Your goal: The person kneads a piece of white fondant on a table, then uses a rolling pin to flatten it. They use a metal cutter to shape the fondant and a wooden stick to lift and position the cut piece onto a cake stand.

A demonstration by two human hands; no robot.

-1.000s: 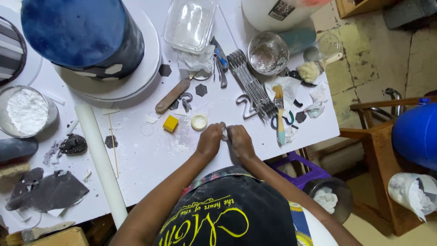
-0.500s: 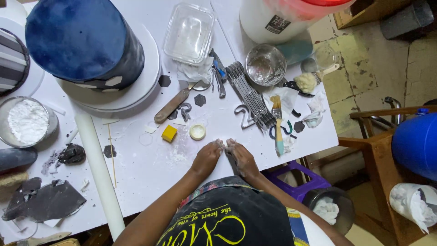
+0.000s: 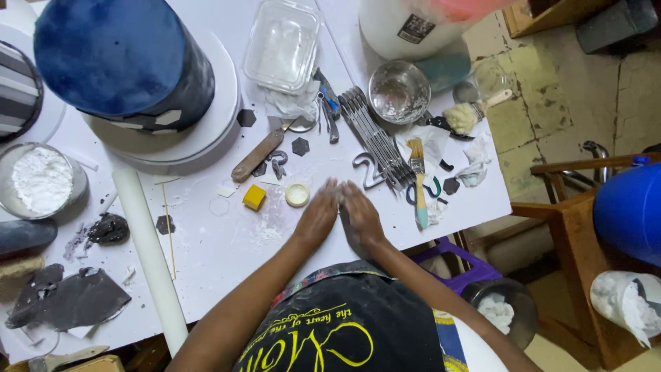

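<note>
Right now your left hand (image 3: 318, 219) and right hand (image 3: 359, 219) lie side by side, palms down and fingers stretched flat on the white board (image 3: 227, 255), index edges touching; neither grips anything, and whether some paste sits under the palms cannot be told. As I judge it, you are rubbing or rolling on the powdered patch (image 3: 265, 231) just left of your left hand, so keep the pressure even across both palms, stay over the dusted area, and keep your strokes short so the fingertips stay off the round lid (image 3: 297, 194) and the yellow block (image 3: 254, 197) just beyond them.

Further out, the silver numeral cutter (image 3: 365, 171) and the brush (image 3: 418, 180) lie near your right fingertips; the wooden-handled knife (image 3: 258, 154) sits beyond the block. The black paste slab (image 3: 69, 300) and the lump (image 3: 109, 227) are well apart to the left, by the powder bowl (image 3: 41, 180). At the far edge, the blue cake (image 3: 120, 58) stands on its white turntable (image 3: 206, 131).

Your forearms and apron hide the near edge of the board, and the white tub at top is cut off.
</note>
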